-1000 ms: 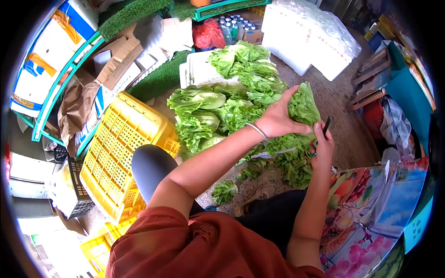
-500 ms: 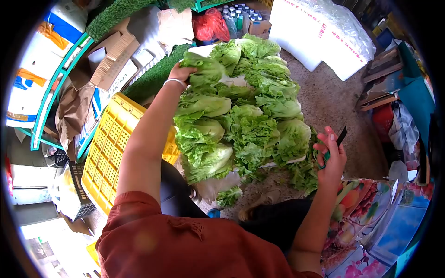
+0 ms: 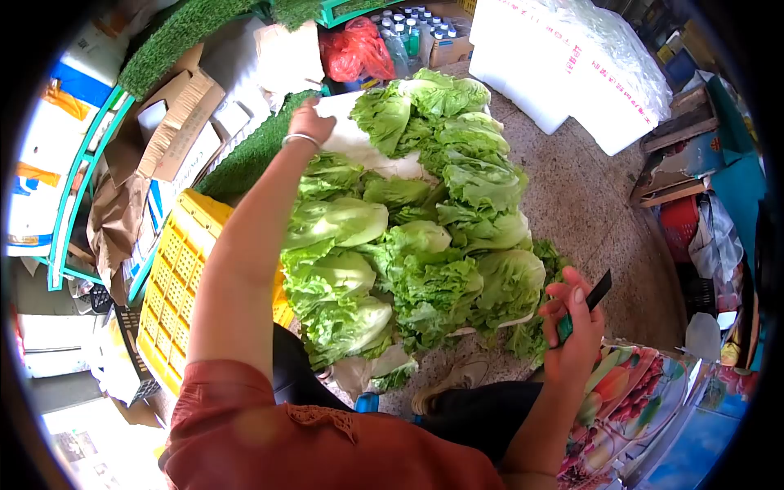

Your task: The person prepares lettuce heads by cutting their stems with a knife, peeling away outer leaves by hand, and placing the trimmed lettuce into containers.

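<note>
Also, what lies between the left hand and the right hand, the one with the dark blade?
Beside the left hand, a bare patch of white surface; then close-laid lettuce heads stretch towards the right hand, in the head view.

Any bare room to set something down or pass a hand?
Bare floor lies right of the lettuce, below the white foam box. A smaller bare white patch sits between left hand and lettuce. Crowded: the lettuce rows and beside the yellow crate.

Speckled floor (image 3: 600, 196), green turf edging (image 3: 184, 41)
</note>
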The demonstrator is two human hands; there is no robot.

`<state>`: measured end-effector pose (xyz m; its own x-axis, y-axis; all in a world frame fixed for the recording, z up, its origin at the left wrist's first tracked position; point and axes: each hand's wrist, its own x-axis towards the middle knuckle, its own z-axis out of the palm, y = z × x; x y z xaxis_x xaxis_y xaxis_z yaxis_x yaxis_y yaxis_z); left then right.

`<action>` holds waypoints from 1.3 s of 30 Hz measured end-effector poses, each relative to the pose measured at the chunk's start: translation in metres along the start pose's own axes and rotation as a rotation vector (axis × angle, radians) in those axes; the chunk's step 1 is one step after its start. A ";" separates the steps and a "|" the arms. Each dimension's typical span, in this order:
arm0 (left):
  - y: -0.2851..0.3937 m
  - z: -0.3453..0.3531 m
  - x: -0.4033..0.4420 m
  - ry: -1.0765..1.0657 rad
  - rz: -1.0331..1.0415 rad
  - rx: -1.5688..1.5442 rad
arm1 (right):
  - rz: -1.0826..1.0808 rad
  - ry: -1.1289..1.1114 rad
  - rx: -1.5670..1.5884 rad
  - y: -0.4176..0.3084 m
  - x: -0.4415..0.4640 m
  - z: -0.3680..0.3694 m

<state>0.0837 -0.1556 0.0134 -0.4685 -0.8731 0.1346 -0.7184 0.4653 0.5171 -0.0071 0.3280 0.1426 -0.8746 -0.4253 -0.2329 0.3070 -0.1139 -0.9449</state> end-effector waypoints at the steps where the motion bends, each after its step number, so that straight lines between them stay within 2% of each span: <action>1: 0.018 0.016 0.002 0.012 0.128 -0.128 | -0.001 0.004 0.004 0.001 0.001 0.001; 2: 0.036 0.032 0.000 -0.040 0.153 -0.157 | 0.013 -0.008 -0.003 0.001 0.002 0.001; 4: 0.079 0.049 -0.010 -0.122 0.041 -0.050 | 0.025 -0.008 -0.012 0.000 0.004 0.001; 7: 0.102 0.081 -0.013 -0.173 -0.245 -0.029 | 0.031 -0.014 0.040 -0.004 0.004 -0.002; 9: 0.086 0.108 -0.001 -0.134 -0.236 0.113 | 0.027 -0.004 0.071 -0.005 0.002 -0.006; 10: 0.083 0.099 -0.002 -0.201 -0.226 0.067 | 0.032 0.010 0.068 -0.006 0.001 -0.008; 11: 0.083 0.098 -0.007 -0.110 -0.245 0.046 | 0.019 -0.008 0.064 -0.007 0.000 -0.010; 13: 0.078 0.083 -0.015 -0.117 -0.231 -0.246 | 0.001 -0.032 0.070 -0.009 -0.001 -0.011; 14: 0.078 0.074 -0.019 -0.113 -0.228 -0.243 | 0.013 -0.019 0.060 -0.010 -0.002 -0.011; 16: 0.085 0.053 -0.029 -0.164 -0.359 -0.685 | 0.019 -0.001 0.061 -0.011 -0.005 -0.011; 17: 0.090 0.044 -0.037 -0.166 -0.350 -0.684 | 0.008 -0.027 0.022 -0.011 -0.005 -0.011; 21: 0.145 -0.011 -0.103 -0.103 0.245 -0.579 | -0.046 -0.053 -0.088 -0.007 -0.006 -0.009; 23: 0.177 -0.024 -0.142 -0.164 0.394 -0.736 | -0.066 -0.094 -0.111 -0.004 -0.005 -0.005; 25: 0.196 -0.028 -0.173 -0.031 0.642 -0.510 | -0.205 -0.085 -0.156 0.007 -0.004 0.002; 29: 0.242 -0.046 -0.234 -0.069 0.723 -0.499 | -0.370 -0.081 -0.193 0.009 -0.010 0.007; 32: 0.257 -0.050 -0.260 -0.007 0.820 -0.461 | -0.417 -0.050 -0.151 0.010 -0.010 0.008; 34: 0.260 -0.051 -0.269 0.002 0.801 -0.448 | -0.487 -0.039 -0.135 0.010 -0.009 0.006; 39: 0.267 -0.057 -0.279 0.014 0.802 -0.392 | -0.501 -0.041 -0.066 0.006 -0.011 0.003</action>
<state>0.0523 0.2042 0.1620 -0.7463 -0.3093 0.5894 0.0513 0.8561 0.5143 0.0056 0.3293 0.1397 -0.8923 -0.3682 0.2611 -0.1722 -0.2571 -0.9509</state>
